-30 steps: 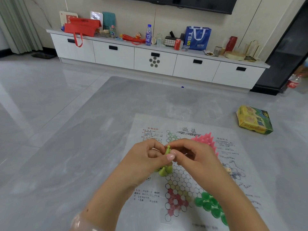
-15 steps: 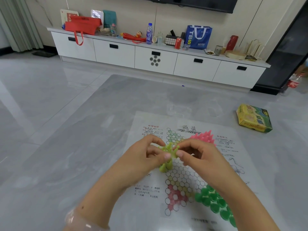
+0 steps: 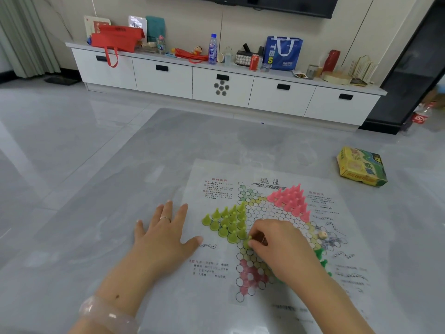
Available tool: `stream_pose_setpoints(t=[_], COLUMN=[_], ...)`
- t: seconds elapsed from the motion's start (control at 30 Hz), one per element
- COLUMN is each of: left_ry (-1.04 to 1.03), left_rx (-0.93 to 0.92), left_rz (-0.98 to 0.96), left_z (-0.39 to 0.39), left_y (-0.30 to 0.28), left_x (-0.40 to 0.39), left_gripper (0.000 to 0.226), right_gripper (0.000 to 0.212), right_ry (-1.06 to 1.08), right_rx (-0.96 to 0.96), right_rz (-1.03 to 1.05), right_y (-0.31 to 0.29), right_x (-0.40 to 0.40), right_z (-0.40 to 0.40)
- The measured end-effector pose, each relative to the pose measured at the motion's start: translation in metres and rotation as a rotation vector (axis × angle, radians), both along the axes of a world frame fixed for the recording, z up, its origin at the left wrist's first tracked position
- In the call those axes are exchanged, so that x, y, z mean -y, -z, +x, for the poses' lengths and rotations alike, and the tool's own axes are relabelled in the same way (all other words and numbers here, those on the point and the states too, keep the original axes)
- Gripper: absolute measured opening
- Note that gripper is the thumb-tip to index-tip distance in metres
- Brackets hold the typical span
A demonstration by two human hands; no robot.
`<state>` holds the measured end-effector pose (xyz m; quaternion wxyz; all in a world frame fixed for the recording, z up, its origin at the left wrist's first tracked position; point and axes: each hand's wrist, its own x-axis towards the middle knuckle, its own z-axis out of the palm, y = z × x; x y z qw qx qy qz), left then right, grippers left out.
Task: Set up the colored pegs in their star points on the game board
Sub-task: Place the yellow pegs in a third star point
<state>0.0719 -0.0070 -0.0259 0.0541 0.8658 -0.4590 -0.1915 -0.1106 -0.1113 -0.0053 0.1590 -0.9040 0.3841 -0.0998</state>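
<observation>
A paper game board (image 3: 216, 256) with a hexagon star lies on the grey floor. Several yellow-green pegs (image 3: 228, 221) stand in its left star point, several pink pegs (image 3: 292, 198) in the upper right point, and dark green pegs (image 3: 321, 257) show partly behind my right wrist. My right hand (image 3: 277, 244) pinches one yellow-green peg (image 3: 248, 242) at the lower edge of the yellow-green group, down on the board. My left hand (image 3: 163, 233) lies flat with fingers spread, on the floor at the board's left edge.
A yellow and green box (image 3: 361, 166) lies on the floor to the right of the board. A small beige die (image 3: 323, 235) sits on the board near my right hand. A long white cabinet (image 3: 221, 85) with bags and bottles lines the far wall.
Both hands held yellow-green pegs together above the board. Now they are apart: the left lies flat beside the board, the right has come down with one peg to the board.
</observation>
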Motion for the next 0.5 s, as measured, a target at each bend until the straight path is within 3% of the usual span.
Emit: stream_pose_setpoints(t=[0.5], left_ry=[0.019], left_rx=[0.014], left_rz=[0.052], left_z=[-0.0007], left_y=[0.0025], left_x=[0.0005], left_gripper=[0.076], right_gripper=[0.013], right_ry=[-0.046], right_rx=[-0.022], right_rz=[-0.039], right_y=[0.0004], right_x=[-0.0077], right_z=[0.0095])
